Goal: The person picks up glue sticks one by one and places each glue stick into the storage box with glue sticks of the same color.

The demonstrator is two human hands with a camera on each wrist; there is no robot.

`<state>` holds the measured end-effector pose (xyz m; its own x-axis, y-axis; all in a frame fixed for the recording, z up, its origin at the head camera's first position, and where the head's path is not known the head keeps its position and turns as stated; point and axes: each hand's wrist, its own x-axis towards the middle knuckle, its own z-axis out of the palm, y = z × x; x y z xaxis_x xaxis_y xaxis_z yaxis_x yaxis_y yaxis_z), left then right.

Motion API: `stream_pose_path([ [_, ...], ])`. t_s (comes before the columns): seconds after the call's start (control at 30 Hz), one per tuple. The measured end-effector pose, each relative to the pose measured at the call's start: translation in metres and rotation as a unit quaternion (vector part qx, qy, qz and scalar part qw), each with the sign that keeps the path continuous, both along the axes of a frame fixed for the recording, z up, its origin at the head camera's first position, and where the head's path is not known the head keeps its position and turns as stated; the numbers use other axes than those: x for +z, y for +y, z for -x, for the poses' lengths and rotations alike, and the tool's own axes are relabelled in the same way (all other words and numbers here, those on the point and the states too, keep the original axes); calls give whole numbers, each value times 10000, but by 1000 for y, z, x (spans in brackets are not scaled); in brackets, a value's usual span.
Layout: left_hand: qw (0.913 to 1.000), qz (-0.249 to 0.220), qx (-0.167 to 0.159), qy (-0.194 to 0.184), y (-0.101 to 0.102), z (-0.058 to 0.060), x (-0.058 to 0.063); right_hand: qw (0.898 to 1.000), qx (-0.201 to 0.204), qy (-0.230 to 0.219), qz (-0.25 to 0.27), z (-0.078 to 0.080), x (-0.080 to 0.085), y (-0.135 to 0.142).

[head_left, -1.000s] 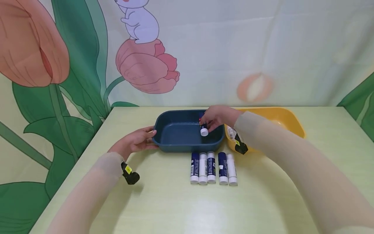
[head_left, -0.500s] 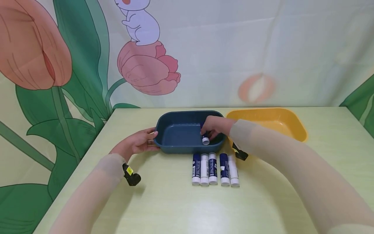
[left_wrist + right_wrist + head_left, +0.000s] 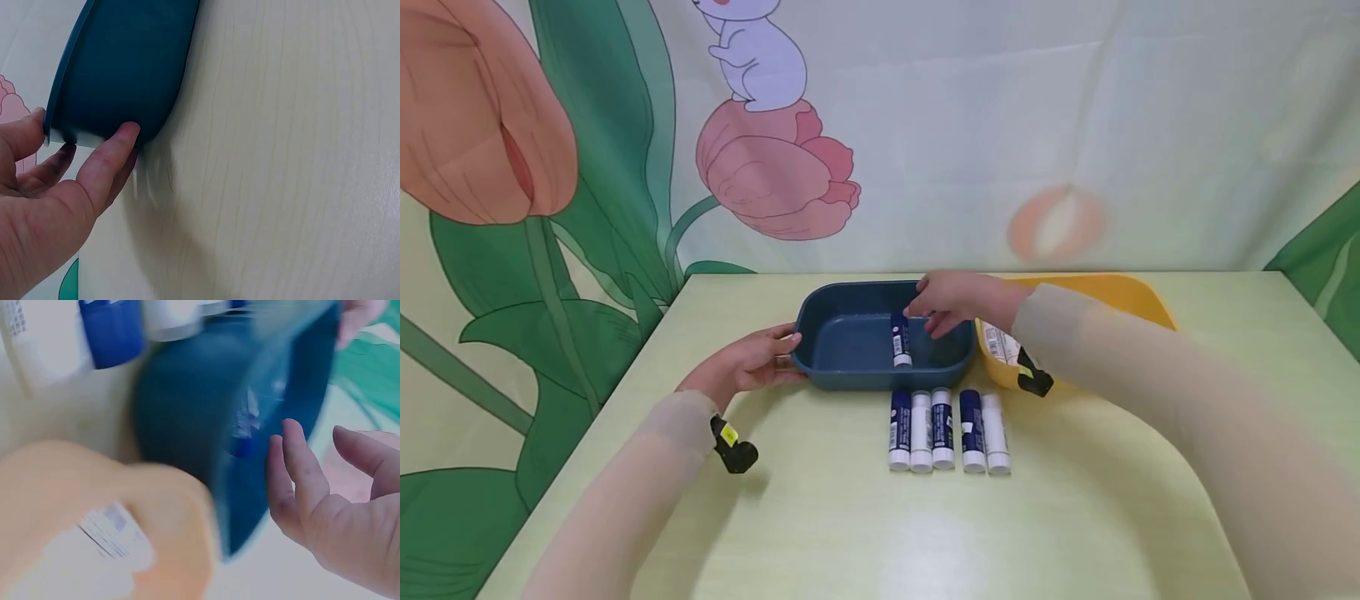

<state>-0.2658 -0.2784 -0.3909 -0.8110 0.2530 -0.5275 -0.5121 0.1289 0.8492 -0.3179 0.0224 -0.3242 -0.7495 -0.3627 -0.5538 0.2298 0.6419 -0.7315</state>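
A dark blue plastic basin (image 3: 850, 381) sits on the table. My left hand (image 3: 765, 358) holds its left end, thumb at the rim and fingers against the outer wall, as the left wrist view (image 3: 69, 212) also shows. Inside the basin lies one blue glue stick (image 3: 900, 340) with a white end. My right hand (image 3: 958, 302) is over the right part of the basin, fingers apart and holding nothing; in the right wrist view its fingers (image 3: 306, 469) are spread. Several glue sticks, blue ones (image 3: 972, 432) and white ones (image 3: 921, 432), lie in a row before the basin.
A yellow basin (image 3: 1120, 292) with a white label (image 3: 1000, 343) stands close against the blue basin's right side, partly hidden by my right arm. The pale wooden table (image 3: 850, 533) ends at a printed curtain (image 3: 962, 150) behind.
My right hand has lowered the glue stick into the blue basin, let it go, and lifted back a little. The stick now lies left of the hand. The left hand stays at the basin's end.
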Motion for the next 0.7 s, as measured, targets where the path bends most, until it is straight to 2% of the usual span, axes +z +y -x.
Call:
stream_pose_path([
  [0.17, 10000, 10, -31, 46, -2, 0, 0, 9984, 176, 322, 427, -17, 40, 18],
  [0.37, 9999, 51, -49, 77, -4, 1, 0, 9938, 3, 835, 731, -38, 73, 43],
  [0.53, 9999, 59, -69, 91, -3, 0, 1, 9900, -45, 1194, 747, -55, 89, 62],
  [0.7, 9999, 55, -72, 86, -1, 0, 1, 9880, 19, 1395, 665, -75, 92, 82],
])
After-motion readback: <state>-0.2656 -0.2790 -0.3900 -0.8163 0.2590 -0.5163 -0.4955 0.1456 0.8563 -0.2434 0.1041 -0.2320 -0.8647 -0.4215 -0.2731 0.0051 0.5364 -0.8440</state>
